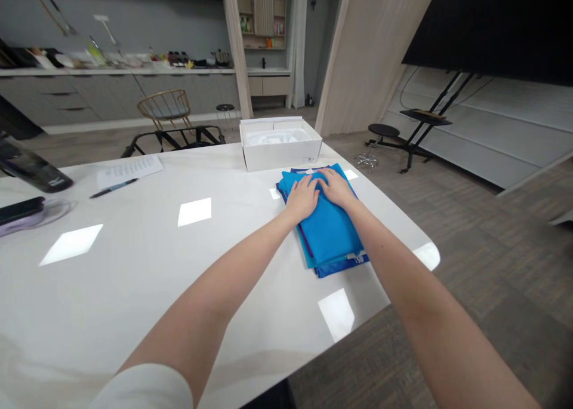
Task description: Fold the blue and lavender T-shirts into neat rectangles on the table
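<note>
A stack of folded blue cloth or fabric bags lies near the right edge of the white table; I cannot tell which kind. The top piece is bright blue, with darker blue and a strip of purple showing at the sides below it. My left hand rests on the upper left part of the stack, fingers stretched forward. Beside it, my right hand lies on the upper right part with its fingers spread. The fingertips of the two hands are close together. Both palms face down on the fabric.
Just behind the stack stands an open white box with clear plastic inside. Printed paper, a pen and a dark phone-like object lie to the left on the table. The table's right edge runs close by the stack.
</note>
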{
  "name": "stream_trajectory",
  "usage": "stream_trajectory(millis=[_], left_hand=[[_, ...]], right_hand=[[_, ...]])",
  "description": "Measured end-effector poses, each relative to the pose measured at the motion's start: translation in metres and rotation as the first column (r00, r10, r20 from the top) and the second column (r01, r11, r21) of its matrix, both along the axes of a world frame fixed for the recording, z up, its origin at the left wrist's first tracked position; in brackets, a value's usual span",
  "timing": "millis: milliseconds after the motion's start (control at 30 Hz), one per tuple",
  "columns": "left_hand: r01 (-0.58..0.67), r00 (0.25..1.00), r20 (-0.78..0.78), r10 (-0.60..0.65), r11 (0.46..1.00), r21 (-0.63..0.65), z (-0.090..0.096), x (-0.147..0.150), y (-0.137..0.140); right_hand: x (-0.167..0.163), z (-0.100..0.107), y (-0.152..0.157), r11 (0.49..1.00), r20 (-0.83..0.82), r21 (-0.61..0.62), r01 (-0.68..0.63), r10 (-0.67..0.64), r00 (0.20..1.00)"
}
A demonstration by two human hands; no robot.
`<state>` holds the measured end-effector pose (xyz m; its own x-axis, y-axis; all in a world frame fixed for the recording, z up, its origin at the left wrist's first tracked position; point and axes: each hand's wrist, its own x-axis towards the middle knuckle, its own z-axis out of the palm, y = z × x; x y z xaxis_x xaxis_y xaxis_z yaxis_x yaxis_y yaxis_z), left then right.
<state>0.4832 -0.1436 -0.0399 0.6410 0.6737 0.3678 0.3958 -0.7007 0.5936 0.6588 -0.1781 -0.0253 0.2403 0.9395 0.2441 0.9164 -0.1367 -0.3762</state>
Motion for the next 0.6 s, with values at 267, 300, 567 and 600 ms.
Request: stream_trajectory(millis=[267, 300, 567, 600], left_hand=[[-0.03, 0.972, -0.233, 0.02, 0.999, -0.039, -0.015, 0.0, -0.011], [-0.037, 0.962, -0.272, 0.031, 0.999, -0.015, -0.013, -0.002, -0.016], [0.022, 0.926, -0.375, 0.031, 0.99, 0.138, -0.013, -0.027, -0.078], [0.04, 0.933, -0.36, 0.017, 0.988, 0.151, -0.015, -0.03, -0.086]], right_hand=[[0.013, -0.015, -0.029, 0.958, -0.039, -0.264, 0.113, -0.128, 0.991], [0.014, -0.014, -0.035, 0.953, -0.034, -0.276, 0.124, -0.138, 0.99], [-0.009, -0.015, -0.097, 0.968, 0.038, -0.229, 0.101, -0.095, 0.995], [-0.013, -0.016, -0.106, 0.972, 0.024, -0.218, 0.085, -0.082, 0.996]])
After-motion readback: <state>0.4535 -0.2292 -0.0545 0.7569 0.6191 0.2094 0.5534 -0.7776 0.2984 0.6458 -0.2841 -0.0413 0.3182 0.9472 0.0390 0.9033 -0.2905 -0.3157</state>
